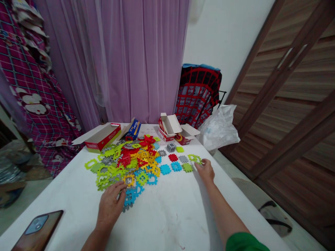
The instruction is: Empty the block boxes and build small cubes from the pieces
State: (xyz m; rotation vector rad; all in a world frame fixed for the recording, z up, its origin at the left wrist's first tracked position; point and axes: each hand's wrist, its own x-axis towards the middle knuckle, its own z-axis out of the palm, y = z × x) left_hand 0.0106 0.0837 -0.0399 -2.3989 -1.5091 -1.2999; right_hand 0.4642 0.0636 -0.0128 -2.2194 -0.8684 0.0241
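Note:
A heap of toothed plastic interlocking tiles (131,157) in green, yellow, red, blue and grey lies on the white table. At its near edge is my left hand (111,204), fingers curled and thumb close to the index finger. A small edge shows between them, too hidden to identify. Blue tiles (130,197) lie just right of it. My right hand (205,170) pinches the near edge of a light green interlocking tile (194,158), an open-frame one. Beside it are a solid green tile (187,167), a grey tile (183,159) and a blue tile (176,166).
Open cardboard boxes stand at the back: a red-and-green box (103,137), a blue box (133,129) and red-and-white boxes (170,125). A grey gear-shaped stack (171,147) stands near them. A phone (38,230) lies front left; a white plastic bag (220,127) is beyond the right edge.

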